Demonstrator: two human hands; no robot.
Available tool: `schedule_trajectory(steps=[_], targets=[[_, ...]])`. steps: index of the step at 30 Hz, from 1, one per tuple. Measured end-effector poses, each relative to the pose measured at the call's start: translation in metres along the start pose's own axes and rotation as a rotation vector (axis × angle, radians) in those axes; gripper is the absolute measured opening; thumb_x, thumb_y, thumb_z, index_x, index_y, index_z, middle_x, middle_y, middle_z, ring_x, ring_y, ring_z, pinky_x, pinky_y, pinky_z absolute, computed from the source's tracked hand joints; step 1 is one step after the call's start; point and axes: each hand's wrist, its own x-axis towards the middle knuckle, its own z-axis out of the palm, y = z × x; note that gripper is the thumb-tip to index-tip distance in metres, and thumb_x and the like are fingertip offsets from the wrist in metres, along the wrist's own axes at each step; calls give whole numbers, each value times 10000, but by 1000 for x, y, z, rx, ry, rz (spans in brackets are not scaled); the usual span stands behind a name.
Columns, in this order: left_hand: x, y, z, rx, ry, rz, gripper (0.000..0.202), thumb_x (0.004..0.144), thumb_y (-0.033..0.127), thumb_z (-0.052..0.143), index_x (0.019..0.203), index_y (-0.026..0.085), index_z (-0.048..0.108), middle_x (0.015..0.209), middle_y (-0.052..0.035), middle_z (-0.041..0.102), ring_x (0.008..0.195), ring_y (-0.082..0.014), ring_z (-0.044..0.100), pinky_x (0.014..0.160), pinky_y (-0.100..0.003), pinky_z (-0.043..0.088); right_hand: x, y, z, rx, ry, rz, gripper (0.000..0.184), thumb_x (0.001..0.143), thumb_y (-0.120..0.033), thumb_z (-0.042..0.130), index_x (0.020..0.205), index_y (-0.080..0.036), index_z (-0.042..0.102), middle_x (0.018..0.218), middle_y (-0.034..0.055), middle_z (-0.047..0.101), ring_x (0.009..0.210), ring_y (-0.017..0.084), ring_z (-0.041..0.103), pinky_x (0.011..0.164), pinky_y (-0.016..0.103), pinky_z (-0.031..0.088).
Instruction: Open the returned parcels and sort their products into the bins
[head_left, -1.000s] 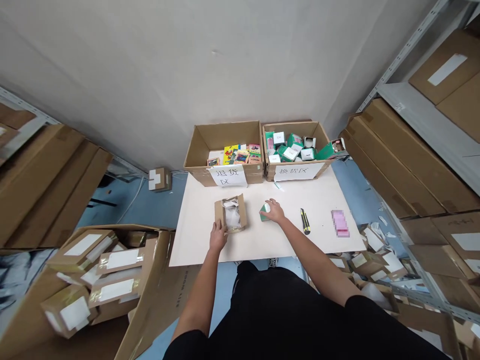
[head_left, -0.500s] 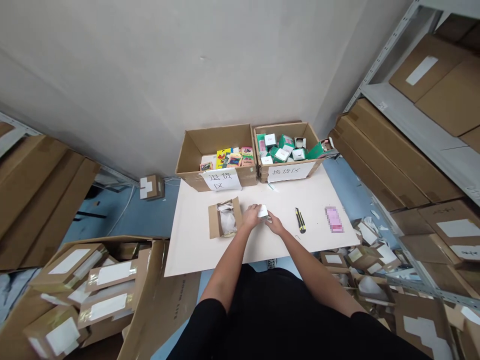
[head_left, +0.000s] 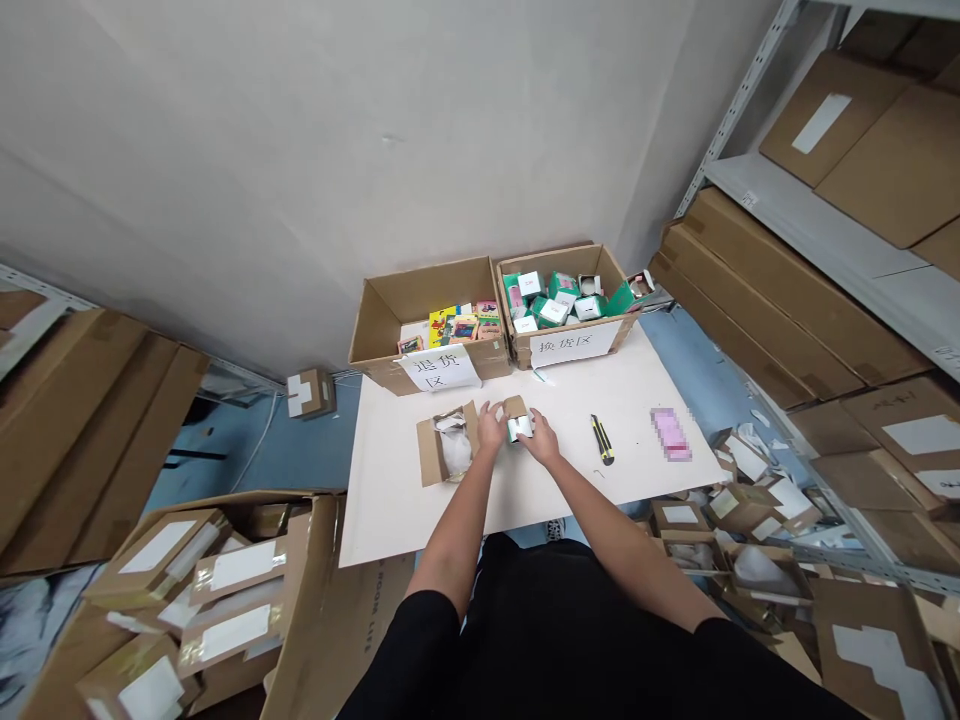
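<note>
Both my hands meet over the middle of the white table [head_left: 622, 400]. My left hand [head_left: 491, 428] and my right hand [head_left: 540, 442] are closed on a small green and white box [head_left: 519, 427], held between them just above the tabletop. A brown flap sticks up right behind the small box. Just left of my left hand lies an opened brown parcel box [head_left: 444, 450] with white plastic wrap inside.
At the table's far edge stand two labelled cartons: the left one [head_left: 390, 305] holds colourful flat packs, the right one [head_left: 611, 270] small green and white boxes. A utility knife [head_left: 600, 438] and a pink item [head_left: 667, 433] lie to the right. Parcels fill a carton [head_left: 315, 580] at lower left; shelves of cartons flank both sides.
My left hand left the opened parcel box and came right to join my right hand on the small green and white box. My view shifted a little.
</note>
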Motion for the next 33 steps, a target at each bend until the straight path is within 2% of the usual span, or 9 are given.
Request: schedule_trajectory(steps=[3,6,11,15,19,21,27,30,33], targets=[[-8,6,5,-130,-37,75,369,974,309,618,1301,192,745,1375,-139,711,1345,-276,606,1157,-412,466,1,-7,-3,-55,11,-6,703,974,-294,570,1629,-173,345,1354,144,690,1164,276,700,1001,379,545],[-13,7,6,-287,-55,54,438,868,253,704,1297,177,748,1312,-140,745,1271,-303,645,1152,-456,467,-2,-3,-10,-23,41,-34,628,1006,-168,401,1631,-211,361,1276,98,728,1140,238,699,1001,349,531],[-16,1,4,-436,-73,19,484,885,154,549,1335,199,721,1319,-119,747,1252,-282,661,1164,-477,455,-10,4,-20,-43,6,-86,544,995,-117,361,1432,-275,643,1394,55,668,1174,190,683,1033,289,513],[-18,-4,6,-485,-98,88,675,770,123,638,1440,208,641,1427,-127,682,1335,-281,611,1229,-480,393,-8,-10,-23,-188,-48,6,407,994,-291,551,1374,-261,694,1332,88,698,1139,240,694,1009,318,520],[-21,-9,15,-465,-176,241,889,619,137,794,1481,171,579,1513,-178,592,1392,-330,558,1254,-510,354,7,-35,-21,-326,-134,131,556,837,-392,787,1355,-213,694,1308,160,683,1081,296,712,914,350,543],[-23,-11,19,-384,-170,205,898,610,150,818,1471,158,564,1508,-190,586,1390,-347,556,1221,-511,396,15,-46,-20,-362,-161,167,626,766,-375,848,1343,-189,691,1355,198,640,1101,318,704,894,365,546],[-28,-21,13,-23,-194,75,792,730,179,757,1484,183,517,1445,-186,625,1307,-349,632,1107,-462,488,21,-59,-31,-389,-93,-45,581,650,-316,888,1169,-135,698,1596,260,429,1503,440,375,1122,476,420],[-29,-22,12,71,-211,35,826,729,215,766,1506,199,488,1437,-184,627,1295,-370,642,1077,-468,504,18,-73,-55,-195,17,-173,500,632,-346,850,1059,-183,647,1420,207,603,1323,365,564,1014,416,481],[-28,-16,15,45,-197,46,838,702,273,797,1489,233,512,1454,-176,623,1309,-390,638,1089,-500,494,14,-102,-100,112,91,-234,461,626,-397,791,1012,-244,592,1043,38,715,925,251,672,813,344,519]])
